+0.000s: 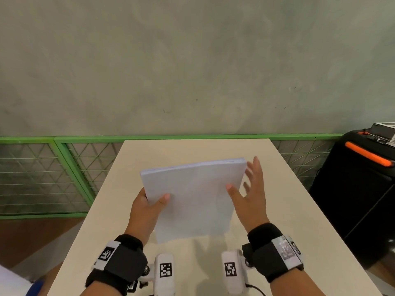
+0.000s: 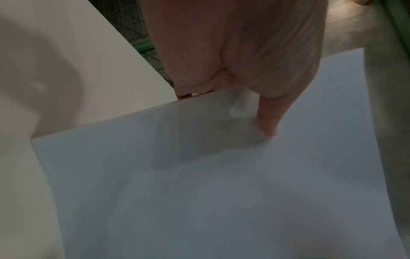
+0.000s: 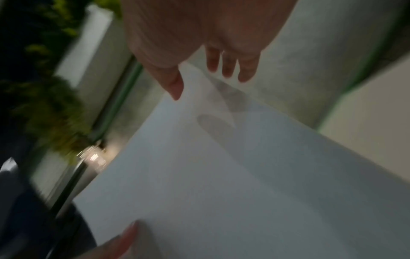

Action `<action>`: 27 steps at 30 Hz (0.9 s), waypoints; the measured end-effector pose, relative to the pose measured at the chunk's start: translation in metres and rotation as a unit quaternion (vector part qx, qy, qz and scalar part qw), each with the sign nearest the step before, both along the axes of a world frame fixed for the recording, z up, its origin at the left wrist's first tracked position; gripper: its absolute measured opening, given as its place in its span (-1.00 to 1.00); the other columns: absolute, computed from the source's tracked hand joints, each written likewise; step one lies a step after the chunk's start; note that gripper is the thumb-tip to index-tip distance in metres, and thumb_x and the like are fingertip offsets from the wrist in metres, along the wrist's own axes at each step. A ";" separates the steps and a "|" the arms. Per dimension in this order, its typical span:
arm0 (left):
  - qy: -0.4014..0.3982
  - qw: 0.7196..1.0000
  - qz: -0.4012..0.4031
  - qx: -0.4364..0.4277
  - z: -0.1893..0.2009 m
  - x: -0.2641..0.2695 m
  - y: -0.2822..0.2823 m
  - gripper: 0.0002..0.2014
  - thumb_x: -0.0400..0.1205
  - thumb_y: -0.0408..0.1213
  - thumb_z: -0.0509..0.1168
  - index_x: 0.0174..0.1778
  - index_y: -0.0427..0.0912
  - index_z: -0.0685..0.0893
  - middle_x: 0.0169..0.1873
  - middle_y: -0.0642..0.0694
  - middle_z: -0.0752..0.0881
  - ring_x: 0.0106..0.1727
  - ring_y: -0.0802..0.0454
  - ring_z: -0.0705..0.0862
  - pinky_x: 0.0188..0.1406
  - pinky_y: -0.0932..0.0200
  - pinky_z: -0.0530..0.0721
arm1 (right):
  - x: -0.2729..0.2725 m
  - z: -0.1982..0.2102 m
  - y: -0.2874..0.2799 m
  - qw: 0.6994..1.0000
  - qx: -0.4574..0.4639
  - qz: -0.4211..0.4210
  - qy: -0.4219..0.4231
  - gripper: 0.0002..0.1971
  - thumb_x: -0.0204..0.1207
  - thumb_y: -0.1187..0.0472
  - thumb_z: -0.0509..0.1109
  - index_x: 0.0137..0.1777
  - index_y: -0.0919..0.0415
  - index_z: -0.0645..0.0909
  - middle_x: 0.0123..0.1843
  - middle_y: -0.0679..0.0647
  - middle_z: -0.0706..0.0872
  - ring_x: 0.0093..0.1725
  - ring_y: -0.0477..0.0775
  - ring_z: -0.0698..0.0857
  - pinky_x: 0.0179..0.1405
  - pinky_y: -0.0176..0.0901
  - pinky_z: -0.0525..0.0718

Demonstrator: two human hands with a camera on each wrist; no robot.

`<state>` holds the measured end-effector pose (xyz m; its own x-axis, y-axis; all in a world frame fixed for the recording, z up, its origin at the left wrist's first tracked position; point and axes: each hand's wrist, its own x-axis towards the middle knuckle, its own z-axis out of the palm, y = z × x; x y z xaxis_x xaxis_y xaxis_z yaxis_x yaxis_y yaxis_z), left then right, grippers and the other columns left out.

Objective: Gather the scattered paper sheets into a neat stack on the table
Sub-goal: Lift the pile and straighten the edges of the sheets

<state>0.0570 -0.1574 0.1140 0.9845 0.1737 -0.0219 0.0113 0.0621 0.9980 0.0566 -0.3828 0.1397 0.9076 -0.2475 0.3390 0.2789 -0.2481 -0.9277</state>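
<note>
stack (image 1: pixel 192 195) mid-frame, tilted above tabletop (image 1: pixel 288 210) | left grip (image 1: pixel 147 207) pinches its left edge | right grip (image 1: pixel 251 193) fingers spread, holding nothing

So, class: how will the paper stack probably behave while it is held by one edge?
The paper stack, gripped only by the left hand, probably sags; its surface already curves. The right hand is open beside it, so loose sheets may slide apart.
</note>
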 end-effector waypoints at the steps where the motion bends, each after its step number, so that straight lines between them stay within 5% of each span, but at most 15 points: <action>1: 0.006 1.000 -0.001 0.000 0.000 0.000 0.000 -0.76 0.46 -0.37 0.45 0.00 -0.12 0.64 -0.11 -0.04 0.75 -0.11 -0.03 0.70 -0.25 0.25 0.60 | 0.001 0.006 0.002 0.994 -0.090 -0.026 -0.057 -0.20 0.33 0.07 0.34 0.53 -0.24 0.02 0.54 -0.09 0.22 0.57 0.00 0.24 0.57 0.02 0.28; 4: 0.022 1.000 -0.007 0.001 -0.003 -0.001 0.001 -0.86 0.55 -0.46 0.34 -0.04 -0.16 0.65 -0.19 0.00 0.77 -0.22 0.10 0.72 -0.37 0.36 0.65 | 0.007 0.018 0.007 0.923 -0.330 -0.099 -0.171 -0.28 0.38 0.04 0.24 0.52 -0.13 0.00 0.57 0.07 0.14 0.58 0.19 0.11 0.54 -0.01 0.11; 8: 0.023 1.000 -0.016 -0.006 -0.008 0.000 0.001 -0.84 0.55 -0.48 0.33 -0.11 -0.12 0.68 -0.34 0.08 0.82 -0.36 0.22 0.78 -0.43 0.42 0.69 | 0.020 0.021 0.009 0.867 -0.469 -0.091 -0.139 -0.41 0.33 0.04 0.20 0.42 -0.07 0.32 0.47 0.05 0.48 0.49 0.21 0.23 0.35 0.47 0.37; 10: 0.014 1.000 -0.023 -0.006 -0.007 0.000 0.002 -0.85 0.54 -0.44 0.36 -0.08 -0.09 0.66 -0.27 0.06 0.82 -0.32 0.21 0.77 -0.33 0.34 0.68 | 0.022 0.019 0.006 0.872 -0.466 -0.081 -0.122 -0.47 0.31 0.06 0.19 0.35 -0.06 0.40 0.41 0.07 0.58 0.46 0.18 0.28 0.25 0.53 0.45; 14: 0.010 0.999 -0.022 -0.022 -0.009 -0.001 0.005 -0.77 0.34 -0.24 0.36 -0.08 -0.03 0.67 -0.32 0.19 0.86 -0.32 0.31 0.78 -0.23 0.24 0.61 | 0.020 0.018 0.004 0.892 -0.428 -0.074 -0.128 -0.48 0.33 0.10 0.21 0.35 -0.10 0.41 0.49 0.12 0.39 0.48 0.25 0.23 0.33 0.37 0.42; 17: 0.011 0.999 -0.027 -0.025 -0.010 -0.002 0.006 -0.75 0.33 -0.22 0.37 -0.07 -0.04 0.68 -0.30 0.18 0.86 -0.29 0.29 0.79 -0.24 0.27 0.65 | 0.019 0.016 0.003 0.918 -0.368 -0.041 -0.142 -0.48 0.36 0.12 0.25 0.38 -0.11 0.39 0.53 0.09 0.25 0.49 0.22 0.25 0.43 0.00 0.37; 21: 0.005 0.999 -0.036 -0.017 -0.007 -0.004 0.005 -0.58 0.15 -0.11 0.51 -0.07 -0.05 0.68 -0.29 0.13 0.86 -0.27 0.26 0.79 -0.36 0.39 0.70 | 0.016 0.017 0.000 0.961 -0.261 -0.004 -0.091 -0.40 0.45 0.32 0.35 0.45 -0.17 0.37 0.47 -0.12 0.16 0.24 -0.53 0.27 0.27 -0.25 0.38; 23: 0.005 1.000 -0.030 -0.008 -0.006 -0.005 0.003 -0.49 0.10 -0.09 0.54 -0.02 -0.08 0.67 -0.22 0.03 0.84 -0.20 0.14 0.78 -0.29 0.32 0.69 | 0.016 0.014 0.000 0.954 -0.277 -0.010 -0.112 -0.37 0.48 0.39 0.31 0.46 -0.21 0.36 0.47 -0.06 0.21 0.13 -0.44 0.31 0.23 -0.23 0.40; 27: 0.001 1.000 -0.015 -0.025 -0.004 -0.004 -0.001 -0.70 0.31 -0.29 0.49 -0.06 -0.06 0.65 -0.13 -0.06 0.77 -0.13 0.00 0.72 -0.24 0.25 0.64 | 0.015 0.005 0.002 0.944 -0.289 -0.036 -0.154 -0.38 0.45 0.51 0.20 0.36 -0.17 0.41 0.48 0.07 0.26 0.31 -0.03 0.42 0.23 -0.15 0.41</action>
<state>0.0527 -0.1584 0.1100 0.9893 0.1423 -0.0323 0.0163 0.1118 0.9936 0.0713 -0.3804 0.1450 0.7324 0.0024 0.6808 0.4756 -0.7174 -0.5090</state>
